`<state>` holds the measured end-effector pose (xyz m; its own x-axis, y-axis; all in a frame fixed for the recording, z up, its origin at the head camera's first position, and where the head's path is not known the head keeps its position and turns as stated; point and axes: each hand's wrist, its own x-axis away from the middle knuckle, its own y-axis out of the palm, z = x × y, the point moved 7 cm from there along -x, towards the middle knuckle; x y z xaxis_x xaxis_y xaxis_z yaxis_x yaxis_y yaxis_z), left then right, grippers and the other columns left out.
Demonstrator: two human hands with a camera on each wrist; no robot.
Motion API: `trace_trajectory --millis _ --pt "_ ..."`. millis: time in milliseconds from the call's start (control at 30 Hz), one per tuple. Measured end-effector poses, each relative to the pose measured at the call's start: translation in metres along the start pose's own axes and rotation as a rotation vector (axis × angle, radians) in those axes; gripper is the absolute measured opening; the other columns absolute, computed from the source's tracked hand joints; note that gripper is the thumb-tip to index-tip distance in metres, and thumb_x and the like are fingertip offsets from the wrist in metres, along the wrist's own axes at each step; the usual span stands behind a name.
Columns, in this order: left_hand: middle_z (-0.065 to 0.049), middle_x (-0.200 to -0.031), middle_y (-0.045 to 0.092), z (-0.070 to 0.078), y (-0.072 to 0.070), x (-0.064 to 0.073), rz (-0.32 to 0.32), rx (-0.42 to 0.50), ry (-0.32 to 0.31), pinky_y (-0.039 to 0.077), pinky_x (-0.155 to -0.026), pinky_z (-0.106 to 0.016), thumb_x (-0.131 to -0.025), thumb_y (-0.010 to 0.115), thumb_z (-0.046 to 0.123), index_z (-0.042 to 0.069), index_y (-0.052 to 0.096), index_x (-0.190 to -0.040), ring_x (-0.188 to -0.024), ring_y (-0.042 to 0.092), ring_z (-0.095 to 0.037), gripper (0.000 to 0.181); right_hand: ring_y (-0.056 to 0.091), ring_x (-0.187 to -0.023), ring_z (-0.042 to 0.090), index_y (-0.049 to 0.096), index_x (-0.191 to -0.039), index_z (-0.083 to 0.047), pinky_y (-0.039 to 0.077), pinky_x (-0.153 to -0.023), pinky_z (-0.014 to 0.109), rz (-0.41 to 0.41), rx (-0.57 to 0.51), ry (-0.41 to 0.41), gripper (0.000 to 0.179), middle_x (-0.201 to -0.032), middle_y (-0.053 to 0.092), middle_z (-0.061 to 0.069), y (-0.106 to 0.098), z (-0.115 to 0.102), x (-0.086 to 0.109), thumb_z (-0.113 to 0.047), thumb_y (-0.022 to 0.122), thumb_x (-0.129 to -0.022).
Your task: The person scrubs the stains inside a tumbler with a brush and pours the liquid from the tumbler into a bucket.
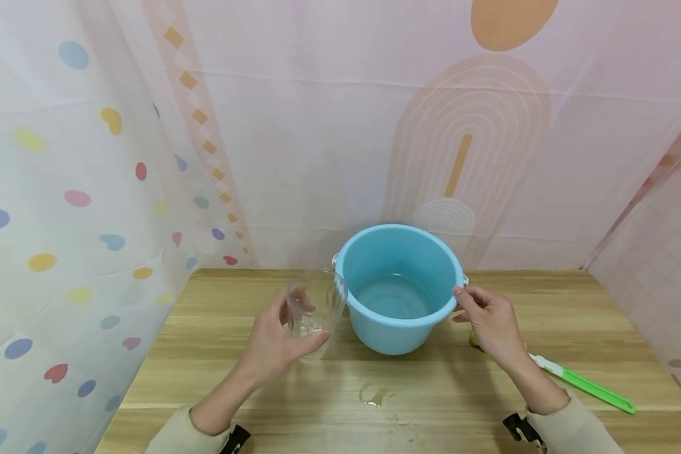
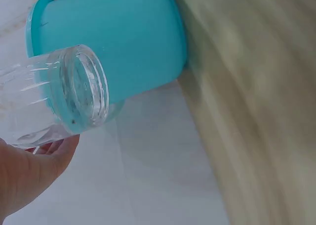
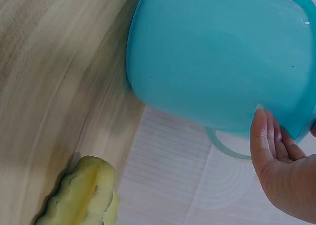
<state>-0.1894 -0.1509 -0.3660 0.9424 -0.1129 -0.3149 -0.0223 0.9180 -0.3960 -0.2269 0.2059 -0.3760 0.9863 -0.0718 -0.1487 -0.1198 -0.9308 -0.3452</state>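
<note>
– Where's the glass (image 1: pixel 325 309)?
– Beside the bucket (image 1: pixel 394 337), off the tabletop (image 1: pixel 295 416), left-hand grip (image 1: pixel 278 340) curled round it; right-hand grip (image 1: pixel 490 318) pinching the rim (image 1: pixel 397 322)
– Best handling?
– Steady the bucket, keep the glass from knocking it

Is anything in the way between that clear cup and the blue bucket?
Nothing visible. The left hand holds the clear cup right beside the blue bucket; whether they touch, I can't tell. The green-handled sponge lies beyond the bucket's other side, near the right hand, outside that gap.
</note>
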Motion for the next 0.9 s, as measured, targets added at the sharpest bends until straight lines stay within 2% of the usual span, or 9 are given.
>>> trace_trajectory --millis 167,267,367,500,533,667,800,900 --pt "-0.008 -0.112 0.065 0.010 -0.004 -0.014 0.028 -0.026 0.044 0.050 -0.088 -0.048 -0.074 0.094 0.014 0.005 0.058 -0.111 -0.101 0.059 -0.027 0.053 0.073 -0.076 0.013 0.072 -0.116 0.011 0.064 -0.073 0.033 -0.006 -0.023 0.004 0.036 -0.097 0.075 0.016 0.002 -0.002 -0.002 -0.023 0.063 -0.107" --pt "-0.007 -0.122 0.063 0.012 -0.007 -0.022 0.035 -0.028 0.042 0.048 -0.091 -0.049 -0.075 0.094 0.015 0.003 0.052 -0.097 -0.112 0.057 -0.026 0.049 0.073 -0.075 0.011 0.072 -0.116 0.011 0.063 -0.072 0.032 -0.003 -0.029 0.008 0.035 -0.097 0.075 0.015 0.003 -0.002 -0.002 -0.022 0.064 -0.107" --pt "-0.009 -0.119 0.063 0.013 -0.009 -0.029 0.030 -0.032 0.034 0.048 -0.088 -0.046 -0.076 0.095 0.018 0.004 0.055 -0.102 -0.112 0.056 -0.026 0.049 0.072 -0.076 0.011 0.073 -0.114 0.010 0.063 -0.071 0.031 0.007 -0.031 0.005 0.034 -0.098 0.075 0.016 0.004 -0.002 -0.001 -0.022 0.064 -0.107" --pt "-0.014 -0.094 0.054 0.014 -0.012 -0.038 0.027 -0.071 0.038 0.043 -0.072 -0.039 -0.077 0.095 0.024 0.007 0.054 -0.101 -0.091 0.050 -0.025 0.050 0.073 -0.077 0.014 0.073 -0.114 0.010 0.063 -0.072 0.030 0.014 -0.033 -0.003 0.034 -0.099 0.075 0.018 0.006 -0.003 0.000 -0.021 0.063 -0.107" --pt "-0.014 -0.091 0.051 0.014 -0.013 -0.040 0.028 -0.082 0.042 0.041 -0.069 -0.038 -0.077 0.095 0.025 0.008 0.050 -0.096 -0.088 0.048 -0.024 0.051 0.073 -0.077 0.014 0.073 -0.114 0.010 0.063 -0.071 0.030 0.016 -0.032 -0.004 0.034 -0.100 0.075 0.018 0.006 -0.003 0.000 -0.021 0.063 -0.107" --pt "-0.010 -0.082 0.043 0.017 -0.015 -0.047 0.029 -0.097 0.056 0.037 -0.063 -0.034 -0.077 0.095 0.029 0.011 0.048 -0.094 -0.078 0.043 -0.023 0.053 0.073 -0.077 0.015 0.073 -0.113 0.010 0.063 -0.071 0.030 0.022 -0.028 -0.007 0.034 -0.100 0.075 0.018 0.006 -0.004 0.001 -0.022 0.063 -0.107" --pt "-0.007 -0.086 0.051 0.021 -0.014 -0.053 0.022 -0.082 0.065 0.046 -0.067 -0.035 -0.077 0.096 0.027 0.015 0.054 -0.103 -0.081 0.051 -0.027 0.050 0.074 -0.076 0.016 0.073 -0.112 0.010 0.063 -0.071 0.030 0.025 -0.019 -0.014 0.034 -0.098 0.075 0.018 0.005 -0.004 0.002 -0.022 0.063 -0.107" --pt "-0.007 -0.099 0.059 0.025 -0.012 -0.058 0.011 -0.067 0.061 0.055 -0.079 -0.044 -0.076 0.096 0.026 0.017 0.059 -0.112 -0.092 0.058 -0.029 0.053 0.074 -0.075 0.017 0.073 -0.113 0.010 0.063 -0.070 0.030 0.028 -0.005 -0.027 0.033 -0.097 0.075 0.018 0.004 -0.004 0.002 -0.021 0.063 -0.107"
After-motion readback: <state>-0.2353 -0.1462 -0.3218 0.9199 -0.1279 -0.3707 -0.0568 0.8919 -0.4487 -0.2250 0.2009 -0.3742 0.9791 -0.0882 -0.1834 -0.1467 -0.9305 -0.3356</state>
